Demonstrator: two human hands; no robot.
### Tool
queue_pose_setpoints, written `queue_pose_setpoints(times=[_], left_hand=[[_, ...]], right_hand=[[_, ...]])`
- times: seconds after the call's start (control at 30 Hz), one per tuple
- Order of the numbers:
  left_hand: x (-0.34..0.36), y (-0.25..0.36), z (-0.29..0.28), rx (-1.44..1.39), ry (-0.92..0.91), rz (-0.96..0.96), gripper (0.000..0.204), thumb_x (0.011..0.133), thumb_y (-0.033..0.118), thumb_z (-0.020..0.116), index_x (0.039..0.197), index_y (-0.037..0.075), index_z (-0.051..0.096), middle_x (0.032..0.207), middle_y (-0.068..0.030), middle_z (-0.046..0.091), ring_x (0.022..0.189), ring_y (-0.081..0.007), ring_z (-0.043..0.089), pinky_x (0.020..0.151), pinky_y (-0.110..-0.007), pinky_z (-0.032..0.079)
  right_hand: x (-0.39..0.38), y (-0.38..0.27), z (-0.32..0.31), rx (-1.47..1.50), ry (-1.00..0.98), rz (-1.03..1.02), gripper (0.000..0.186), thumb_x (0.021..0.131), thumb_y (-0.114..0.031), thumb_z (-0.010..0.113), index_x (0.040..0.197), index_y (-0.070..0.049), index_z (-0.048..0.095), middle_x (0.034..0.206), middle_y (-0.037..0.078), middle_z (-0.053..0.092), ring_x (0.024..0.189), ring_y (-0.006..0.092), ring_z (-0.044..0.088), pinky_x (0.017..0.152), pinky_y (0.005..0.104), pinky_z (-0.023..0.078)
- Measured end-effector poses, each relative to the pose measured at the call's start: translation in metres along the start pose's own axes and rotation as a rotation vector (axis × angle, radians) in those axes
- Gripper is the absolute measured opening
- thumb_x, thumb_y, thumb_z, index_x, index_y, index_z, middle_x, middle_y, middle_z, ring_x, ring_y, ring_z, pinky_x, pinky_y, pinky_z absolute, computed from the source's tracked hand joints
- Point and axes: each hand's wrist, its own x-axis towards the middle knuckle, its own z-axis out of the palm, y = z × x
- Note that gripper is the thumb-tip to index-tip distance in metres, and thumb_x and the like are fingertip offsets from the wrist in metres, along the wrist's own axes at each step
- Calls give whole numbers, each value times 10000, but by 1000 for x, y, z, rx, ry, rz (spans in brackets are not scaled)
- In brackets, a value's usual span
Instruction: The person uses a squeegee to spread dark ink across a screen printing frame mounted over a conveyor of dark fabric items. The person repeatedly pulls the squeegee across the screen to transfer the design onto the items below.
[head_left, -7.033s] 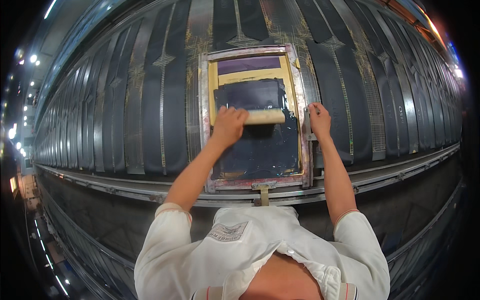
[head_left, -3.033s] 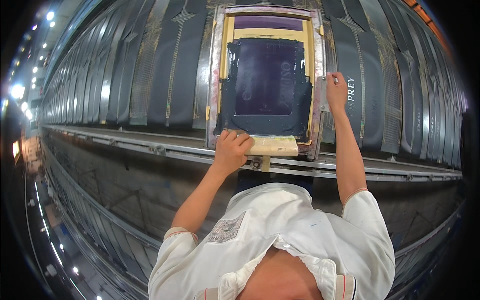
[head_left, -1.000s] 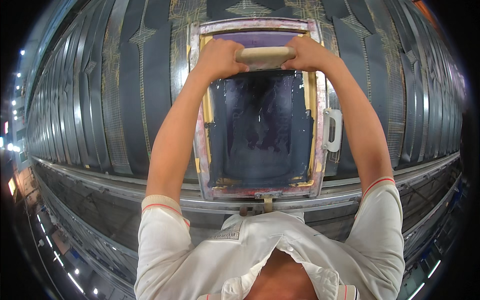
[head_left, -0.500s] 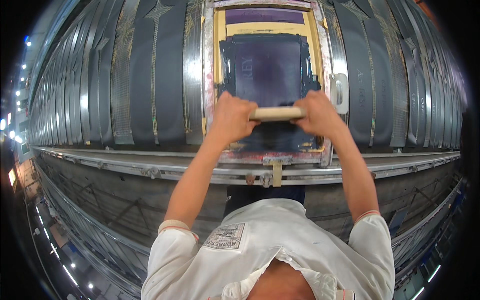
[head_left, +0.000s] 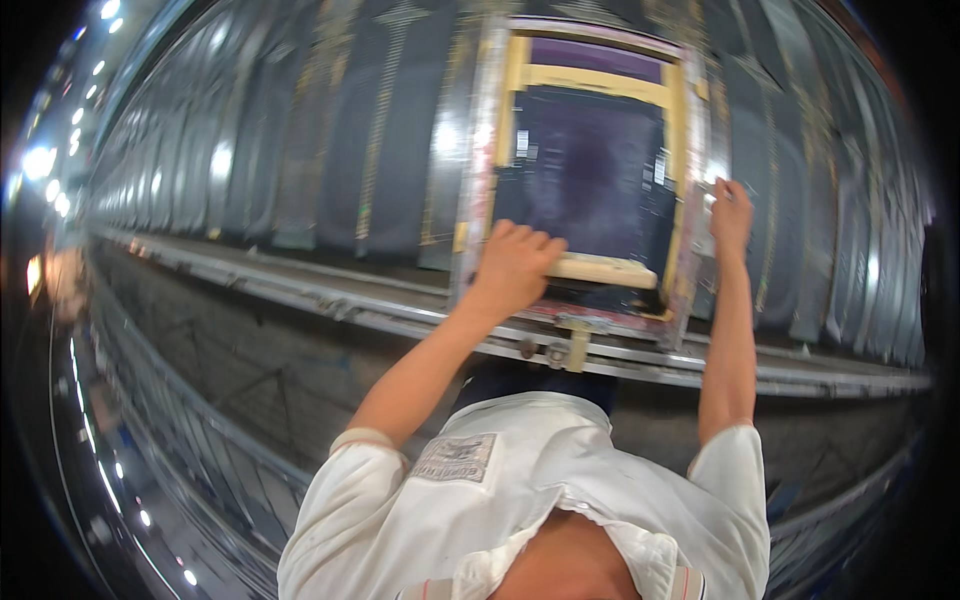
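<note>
My left hand is closed around the left end of a squeegee with a pale wooden handle. The squeegee lies across the near end of a screen-printing frame, its right end free. Inside the frame, dark ink covers part of the purple mesh, bordered by yellowish tape. Beside the frame's right edge, my right hand has its fingers curled on the metal side handle; motion blur softens the fingertips.
Dark fabric pieces lie in a long row on both sides of the frame, with shiny metal strips between them. A metal rail runs along the near edge. A metal catch sits at the frame's near side.
My right hand has let go of the squeegee and moved right to the frame's side handle. My left hand keeps hold, and the squeegee sits nearer the frame's near end. The view has tilted.
</note>
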Motion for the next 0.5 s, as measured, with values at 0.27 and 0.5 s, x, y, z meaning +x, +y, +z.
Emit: queue_pose_setpoints(times=[0.27,0.5], left_hand=[[18,46,20,-177,113,-32,330,608,63,804,922,133,733,951,0,699,904,-225,651,831,-380,445],[-31,-64,-6,24,53,-15,327,630,121,849,936,156,736,959,26,735,846,-204,673,825,-384,433]], right_hand=[[-8,-58,-90,102,57,-69,258,1022,-303,654,1054,-50,693,688,-8,565,621,75,498,570,299,402],[-30,-40,75,186,75,-148,293,984,-323,681,1001,-32,707,829,94,688,743,179,622,711,365,493]])
